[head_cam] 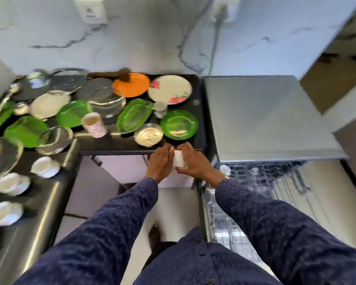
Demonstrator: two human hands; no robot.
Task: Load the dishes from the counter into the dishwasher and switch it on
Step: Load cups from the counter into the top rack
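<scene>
White and small, the cup (179,158) sits at the centre of the frame, just below the front edge of the black counter (119,143). Our right hand (193,162) curls its fingers round the cup's right side and grips it. Our left hand (160,161) lies against the cup's left side; we cannot tell how far its fingers close on it.

To the right of the hands, the dishwasher (265,116) stands with its upper rack (275,173) pulled out, and a lower rack (220,227) shows beneath our right sleeve.

On the counter, in the upper centre of the frame, we see:
- a round green plate (179,124) nearest the dishwasher;
- a steel bowl (148,134) just left of it;
- a flowered plate (169,89) behind;
- an orange plate (131,84);
- a patterned cup (94,124).

Three white bowls (45,167) stand at lower left.
</scene>
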